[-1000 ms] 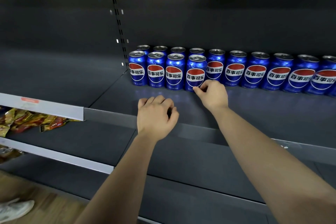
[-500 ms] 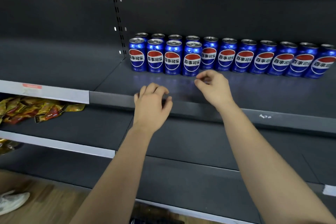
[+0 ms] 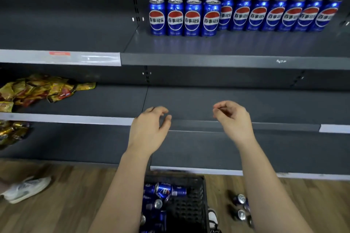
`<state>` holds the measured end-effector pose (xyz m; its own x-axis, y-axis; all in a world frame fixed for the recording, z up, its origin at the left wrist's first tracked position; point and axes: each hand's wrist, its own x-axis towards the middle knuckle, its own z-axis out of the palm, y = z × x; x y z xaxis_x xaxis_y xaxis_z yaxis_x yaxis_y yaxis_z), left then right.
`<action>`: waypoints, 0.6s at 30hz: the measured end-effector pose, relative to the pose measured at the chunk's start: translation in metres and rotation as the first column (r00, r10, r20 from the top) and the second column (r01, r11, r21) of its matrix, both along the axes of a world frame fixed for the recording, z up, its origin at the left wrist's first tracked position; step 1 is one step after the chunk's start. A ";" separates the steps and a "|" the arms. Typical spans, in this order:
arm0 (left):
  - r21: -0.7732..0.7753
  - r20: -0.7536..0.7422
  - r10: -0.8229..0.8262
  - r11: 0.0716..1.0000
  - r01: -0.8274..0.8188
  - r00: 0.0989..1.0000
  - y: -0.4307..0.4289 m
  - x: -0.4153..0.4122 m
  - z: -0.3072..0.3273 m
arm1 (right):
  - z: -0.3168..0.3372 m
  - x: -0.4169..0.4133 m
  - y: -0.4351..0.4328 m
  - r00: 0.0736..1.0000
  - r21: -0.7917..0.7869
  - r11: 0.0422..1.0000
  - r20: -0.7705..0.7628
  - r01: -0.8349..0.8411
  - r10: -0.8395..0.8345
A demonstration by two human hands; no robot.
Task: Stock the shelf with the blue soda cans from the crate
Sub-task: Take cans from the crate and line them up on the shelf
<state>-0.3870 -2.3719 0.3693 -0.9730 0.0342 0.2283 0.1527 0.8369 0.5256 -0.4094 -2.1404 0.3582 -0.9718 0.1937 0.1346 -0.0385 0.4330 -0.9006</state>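
Observation:
Several blue soda cans (image 3: 244,15) stand upright in a long back row on the dark upper shelf (image 3: 227,61), with a short front row of cans (image 3: 184,19) at its left end. On the wooden floor below stands a black crate (image 3: 186,206) holding several loose blue cans (image 3: 162,191). My left hand (image 3: 149,130) and my right hand (image 3: 233,119) hover empty in front of the lower shelf, fingers loosely curled and apart, well below the stocked cans and above the crate.
Yellow and red snack packets (image 3: 37,89) lie on the shelf at the left. More cans (image 3: 241,207) lie on the floor right of the crate. A white shoe (image 3: 26,188) shows at the lower left. A lower shelf edge (image 3: 274,173) juts out above the crate.
Both hands have drawn back from the cans on the upper shelf and dropped to the lower shelf level. My view has tilted down, bringing the crate and floor into sight.

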 end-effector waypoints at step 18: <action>-0.194 0.162 0.110 0.978 -0.077 0.981 -0.033 0.116 -0.049 | -0.068 0.122 -0.019 0.947 0.332 0.938 0.320 -0.097 -0.015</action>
<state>-0.2714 -2.4052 0.3206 -0.9979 -0.0330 0.0562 -0.0098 0.9285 0.3713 -0.2871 -2.1597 0.2900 -0.9806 0.1494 -0.1270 0.1959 0.7180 -0.6679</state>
